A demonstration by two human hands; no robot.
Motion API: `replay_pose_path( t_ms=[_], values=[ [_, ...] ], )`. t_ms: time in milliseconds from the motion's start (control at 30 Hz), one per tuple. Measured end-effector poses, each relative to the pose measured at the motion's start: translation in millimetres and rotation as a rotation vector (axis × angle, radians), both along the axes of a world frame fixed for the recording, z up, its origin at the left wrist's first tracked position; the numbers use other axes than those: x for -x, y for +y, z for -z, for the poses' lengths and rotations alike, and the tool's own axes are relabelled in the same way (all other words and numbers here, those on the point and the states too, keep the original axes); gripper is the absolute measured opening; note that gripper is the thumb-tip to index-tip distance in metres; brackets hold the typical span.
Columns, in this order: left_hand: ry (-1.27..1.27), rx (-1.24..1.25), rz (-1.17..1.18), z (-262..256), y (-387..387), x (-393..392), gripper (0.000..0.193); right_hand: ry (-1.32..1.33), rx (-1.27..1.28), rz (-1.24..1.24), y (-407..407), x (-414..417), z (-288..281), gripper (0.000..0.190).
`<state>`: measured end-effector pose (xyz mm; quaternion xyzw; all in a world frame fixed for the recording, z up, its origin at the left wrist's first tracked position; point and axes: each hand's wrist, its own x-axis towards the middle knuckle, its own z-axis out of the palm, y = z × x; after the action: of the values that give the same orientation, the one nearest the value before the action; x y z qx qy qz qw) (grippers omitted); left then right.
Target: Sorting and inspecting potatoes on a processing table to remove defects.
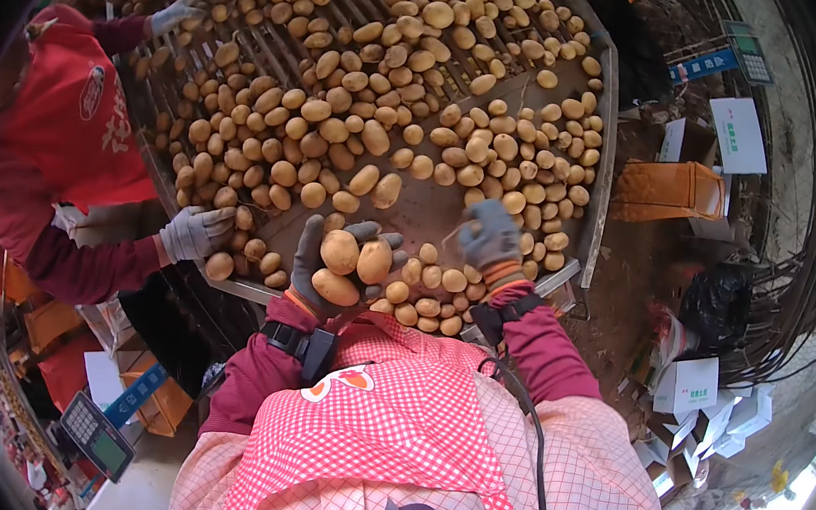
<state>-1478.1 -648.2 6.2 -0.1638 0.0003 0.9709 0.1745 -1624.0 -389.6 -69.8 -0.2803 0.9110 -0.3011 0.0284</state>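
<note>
Three potatoes (340, 252) lie in my left hand (309, 263), which wears a grey glove and is cupped palm up at the near edge of a metal sorting table (425, 208). My right hand (491, 233), also gloved, is over the table beside the right-hand heap of potatoes (507, 148). A thin root-like strand (452, 234) shows by its fingertips; blur hides whether the fingers grip anything. Between my hands, smaller potatoes (432, 277) sit close to my checked apron (374, 417). More potatoes (309, 130) spread across the middle.
At left, a co-worker in a red apron (95, 121) has one gloved hand (197, 232) near the table corner and another (183, 9) on the slats. Orange bags (657, 191), white cartons (687, 385) and a scale display (97, 435) stand around. A cable (540, 474) crosses my apron.
</note>
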Motion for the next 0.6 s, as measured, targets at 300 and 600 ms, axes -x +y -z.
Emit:
replay_pose_path(
  t_ms=[300,600],
  values=[
    [-0.148,0.1,-0.076,1,1,-9,0.061,-0.073,-0.645,0.125,33,49,15,0.064],
    [0.094,-0.103,-0.297,16,-45,-76,0.076,-0.321,-0.106,0.078,79,68,54,0.053]
  ],
)
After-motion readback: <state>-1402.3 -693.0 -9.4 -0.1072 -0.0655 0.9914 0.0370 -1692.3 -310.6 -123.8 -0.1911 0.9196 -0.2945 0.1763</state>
